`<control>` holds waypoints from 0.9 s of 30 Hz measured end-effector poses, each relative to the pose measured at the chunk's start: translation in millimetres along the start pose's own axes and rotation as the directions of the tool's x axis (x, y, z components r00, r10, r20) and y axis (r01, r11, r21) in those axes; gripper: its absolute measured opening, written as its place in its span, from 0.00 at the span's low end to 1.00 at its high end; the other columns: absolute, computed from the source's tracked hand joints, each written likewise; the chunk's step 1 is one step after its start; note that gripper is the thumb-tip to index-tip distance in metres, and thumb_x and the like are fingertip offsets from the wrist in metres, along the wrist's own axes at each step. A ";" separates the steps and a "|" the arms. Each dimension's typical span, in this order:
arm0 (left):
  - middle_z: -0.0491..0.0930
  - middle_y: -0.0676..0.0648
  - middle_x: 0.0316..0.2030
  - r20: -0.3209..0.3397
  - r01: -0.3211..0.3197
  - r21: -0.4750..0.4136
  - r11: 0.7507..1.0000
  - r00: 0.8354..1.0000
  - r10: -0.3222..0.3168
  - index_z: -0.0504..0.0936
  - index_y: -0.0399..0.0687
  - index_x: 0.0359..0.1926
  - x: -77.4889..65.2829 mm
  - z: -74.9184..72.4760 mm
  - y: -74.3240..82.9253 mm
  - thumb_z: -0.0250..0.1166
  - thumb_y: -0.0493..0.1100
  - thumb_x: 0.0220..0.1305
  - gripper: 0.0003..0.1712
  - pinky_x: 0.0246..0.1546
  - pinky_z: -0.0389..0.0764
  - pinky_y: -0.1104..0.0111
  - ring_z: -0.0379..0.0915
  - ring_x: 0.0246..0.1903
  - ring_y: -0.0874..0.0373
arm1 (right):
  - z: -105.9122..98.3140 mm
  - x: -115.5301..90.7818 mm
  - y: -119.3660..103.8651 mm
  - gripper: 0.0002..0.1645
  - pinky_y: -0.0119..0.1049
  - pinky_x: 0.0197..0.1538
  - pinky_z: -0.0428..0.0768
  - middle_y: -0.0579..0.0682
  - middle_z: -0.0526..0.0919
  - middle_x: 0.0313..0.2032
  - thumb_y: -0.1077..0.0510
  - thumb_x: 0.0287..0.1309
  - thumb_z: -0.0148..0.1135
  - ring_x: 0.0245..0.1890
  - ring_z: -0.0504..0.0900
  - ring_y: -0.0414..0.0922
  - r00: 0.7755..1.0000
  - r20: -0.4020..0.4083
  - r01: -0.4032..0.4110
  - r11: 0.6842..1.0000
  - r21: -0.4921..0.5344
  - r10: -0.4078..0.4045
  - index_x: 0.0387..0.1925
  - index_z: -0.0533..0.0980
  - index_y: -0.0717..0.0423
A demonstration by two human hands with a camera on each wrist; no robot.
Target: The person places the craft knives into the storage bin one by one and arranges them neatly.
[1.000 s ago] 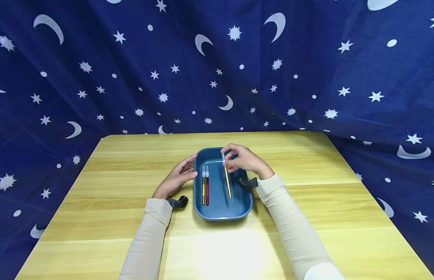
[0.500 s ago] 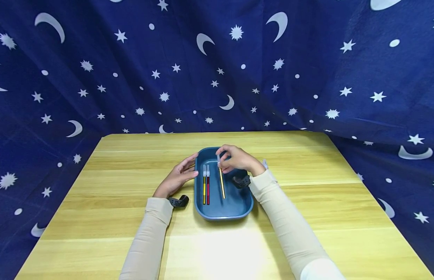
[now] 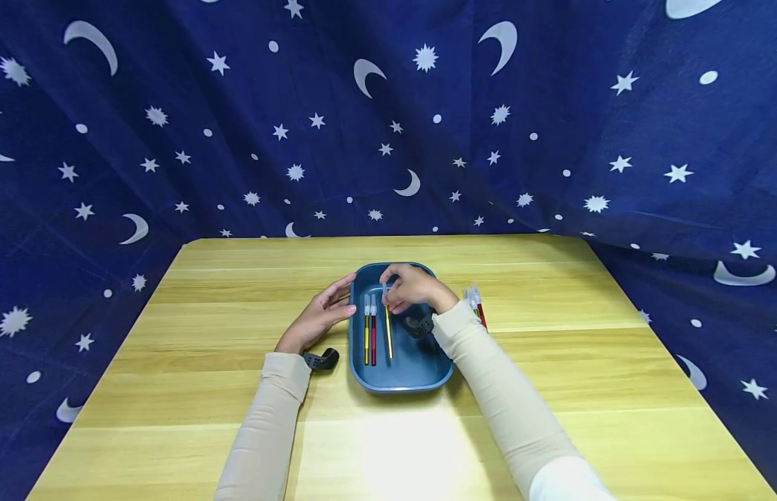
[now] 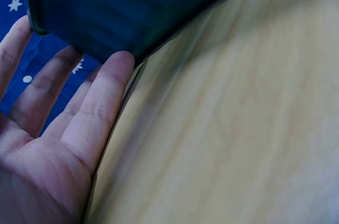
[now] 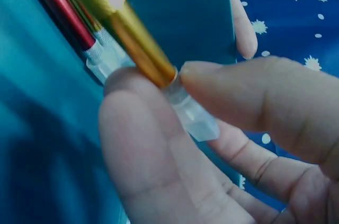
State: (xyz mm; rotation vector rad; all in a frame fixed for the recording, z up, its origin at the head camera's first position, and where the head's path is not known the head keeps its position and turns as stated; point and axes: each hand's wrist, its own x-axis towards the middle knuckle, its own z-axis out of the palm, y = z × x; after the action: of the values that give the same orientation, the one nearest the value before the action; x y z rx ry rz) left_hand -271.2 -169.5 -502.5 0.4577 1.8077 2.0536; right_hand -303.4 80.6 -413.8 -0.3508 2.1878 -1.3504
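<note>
While the left hand (image 3: 314, 320) rests at the side of the blue tray (image 3: 401, 390), the right hand (image 3: 416, 287) reaches over the tray and holds a gold stick (image 3: 389, 335). Its grip is narrow — the thumb and a finger pinch the stick where the gold part meets the clear cap (image 5: 197, 120). The stick slants down from this grip, inside the tray's walls, with its gold end pointing back toward the person. It is hard to tell if that end touches the bottom of the tray.

Just left of the right grip, a red stick (image 3: 373, 341) lies in the tray. A yellow stick (image 3: 366, 341) lies close beside it, a little farther from the grip. Both have clear caps at their far ends.

The left grip is wide, with thumb and fingers spread, and fingertips touch the outside of the tray's left wall.

To the right of the right grip, past the tray, more sticks (image 3: 476, 298) with clear caps lie on the tabletop (image 3: 238, 417). Red and yellow show, but the right sleeve (image 3: 507, 403) hides part of them.

A black band (image 3: 321, 360) sits behind the left grip, at the wrist. Far past both grips hangs a blue cloth (image 3: 338, 146) — it has white moons, stars and dots.
</note>
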 end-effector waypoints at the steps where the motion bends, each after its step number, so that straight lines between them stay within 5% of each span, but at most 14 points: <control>1: 0.55 0.33 0.82 0.000 0.001 0.000 1.000 1.000 -0.001 0.52 0.46 0.88 -0.3 0.3 0.5 0.58 0.29 0.80 0.43 0.69 0.76 0.64 0.54 0.80 0.34 | 0.9 1.1 0.0 0.24 0.42 0.40 0.92 0.57 0.85 0.31 0.75 0.66 0.64 0.26 0.86 0.44 1.000 -0.002 -0.007 1.000 0.000 0.007 0.62 0.71 0.73; 27: 0.54 0.34 0.83 -0.006 0.017 -0.012 1.000 1.000 -0.017 0.53 0.49 0.88 -0.4 -0.8 0.9 0.60 0.32 0.80 0.43 0.69 0.76 0.64 0.54 0.80 0.35 | 23.1 18.8 -2.0 0.21 0.36 0.34 0.90 0.57 0.84 0.27 0.75 0.62 0.70 0.22 0.85 0.43 0.984 -0.067 -0.173 0.981 -0.089 0.168 0.53 0.74 0.66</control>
State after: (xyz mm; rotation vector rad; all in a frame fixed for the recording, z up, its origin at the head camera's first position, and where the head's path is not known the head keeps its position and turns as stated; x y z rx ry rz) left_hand -271.3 -170.5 -501.7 0.4321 1.7959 2.0553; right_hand -305.8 53.4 -425.9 -0.1555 2.2787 -1.1808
